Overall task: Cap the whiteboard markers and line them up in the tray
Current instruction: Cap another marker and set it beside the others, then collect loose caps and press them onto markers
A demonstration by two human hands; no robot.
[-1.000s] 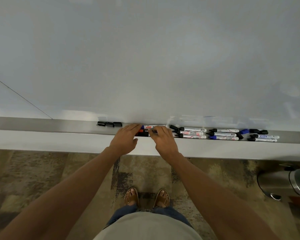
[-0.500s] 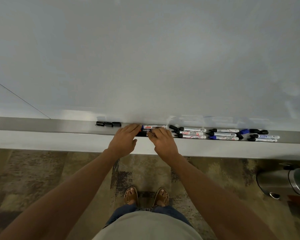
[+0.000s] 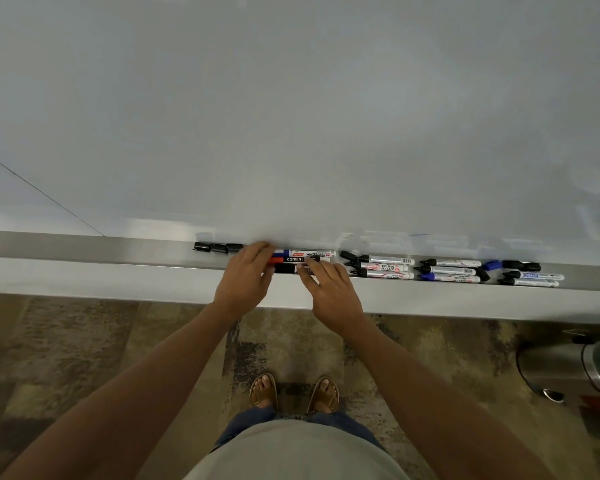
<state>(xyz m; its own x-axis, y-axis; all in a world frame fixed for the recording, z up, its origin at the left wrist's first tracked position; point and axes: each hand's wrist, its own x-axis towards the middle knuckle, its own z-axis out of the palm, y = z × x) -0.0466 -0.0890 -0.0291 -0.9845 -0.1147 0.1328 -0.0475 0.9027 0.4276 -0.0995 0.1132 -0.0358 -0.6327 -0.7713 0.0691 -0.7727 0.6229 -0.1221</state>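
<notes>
Left hand (image 3: 245, 277) and right hand (image 3: 329, 289), fingers nearly straight, press on three markers (image 3: 305, 260) in the tray (image 3: 118, 249). Marker ends hidden under both hands; nearest label unreadable.

Patterned carpet (image 3: 84, 341); perhaps a steel bin (image 3: 568, 365).

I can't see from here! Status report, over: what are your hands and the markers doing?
Left hand and right hand open, fingers on three capped markers in the long metal tray. Three loose black caps left of them. Nothing blocking.

Steel tray (image 3: 84, 249): markers (image 3: 388, 267), loose caps (image 3: 218, 247).
</notes>
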